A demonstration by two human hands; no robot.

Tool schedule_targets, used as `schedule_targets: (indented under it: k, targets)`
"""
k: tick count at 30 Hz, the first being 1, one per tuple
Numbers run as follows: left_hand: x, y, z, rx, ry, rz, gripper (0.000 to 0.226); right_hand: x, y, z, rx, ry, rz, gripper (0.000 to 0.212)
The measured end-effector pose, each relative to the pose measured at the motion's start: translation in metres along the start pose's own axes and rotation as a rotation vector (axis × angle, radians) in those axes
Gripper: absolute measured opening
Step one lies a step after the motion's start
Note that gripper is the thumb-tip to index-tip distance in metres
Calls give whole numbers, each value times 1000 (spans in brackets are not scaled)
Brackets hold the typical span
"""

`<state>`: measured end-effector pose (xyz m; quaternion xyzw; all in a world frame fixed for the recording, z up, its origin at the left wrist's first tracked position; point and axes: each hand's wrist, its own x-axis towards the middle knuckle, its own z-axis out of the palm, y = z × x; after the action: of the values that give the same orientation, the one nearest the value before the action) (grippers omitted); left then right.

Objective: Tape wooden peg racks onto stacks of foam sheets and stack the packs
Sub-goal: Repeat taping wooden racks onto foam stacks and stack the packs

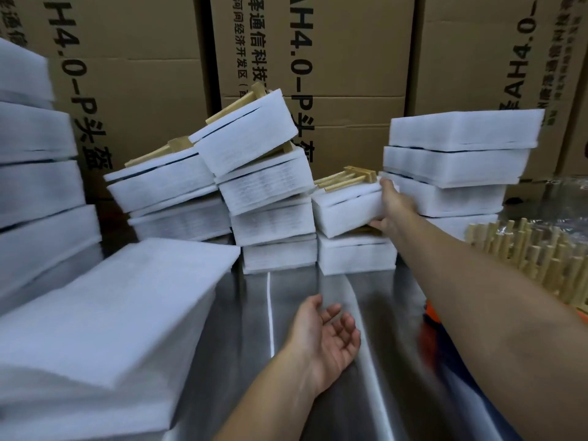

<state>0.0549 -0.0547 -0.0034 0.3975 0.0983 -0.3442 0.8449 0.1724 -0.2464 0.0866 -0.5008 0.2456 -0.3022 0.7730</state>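
We see tall printed cardboard boxes (350, 74) at the back, and before them the steel table (366, 300). At its front left lies a big stack of loose foam sheets (111, 329), and piles of finished packs (267, 192) stand along the back. A heap of loose peg racks (534, 259) is at the right. The right hand (393, 208) grips the right end of one pack (346, 211), which is slightly tilted just above a lower pack (356, 253). The left hand (327, 335) hovers over the table, palm up, fingers relaxed, holding nothing. A wooden peg rack (346, 178) lies on top of the gripped pack.
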Motion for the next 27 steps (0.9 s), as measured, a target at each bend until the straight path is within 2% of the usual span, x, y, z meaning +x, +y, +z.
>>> schedule_targets:
  k: [3, 8, 12, 14, 17, 18, 20, 22, 24, 27]
  targets:
    - [0, 1, 0, 5, -10, 2, 29, 6, 3, 1, -179, 15, -50, 62]
    - [-1, 0, -1, 23, -26, 1, 27, 7, 6, -11, -965, 216, -342, 66]
    - [-1, 0, -2, 22, -37, 5, 27, -4, -1, -13, -1271, 156, -388, 67]
    - [0, 0, -3, 22, -41, 8, 28, -15, -8, -12, -1380, 137, -590, 57]
    - [1, 0, -2, 21, -38, 14, 29, -33, -27, -15, -1284, 161, -1135, 29]
    - [1, -1, -2, 21, -39, 17, 29, -37, -36, -18, -1217, 190, -1278, 25]
    - [1, -2, -1, 22, -41, 27, 30, -37, -58, -23, -1129, 309, -1419, 35]
    - [2, -2, -1, 32, -41, 37, 29, -30, -84, -31, -1182, 451, -1339, 55]
    - [3, -3, 0, 47, -43, 49, 29, -20, -104, -45, -1342, 541, -1101, 67]
    - [3, -5, 0, 58, -49, 66, 28, -8, -117, -66, -1465, 441, -846, 68]
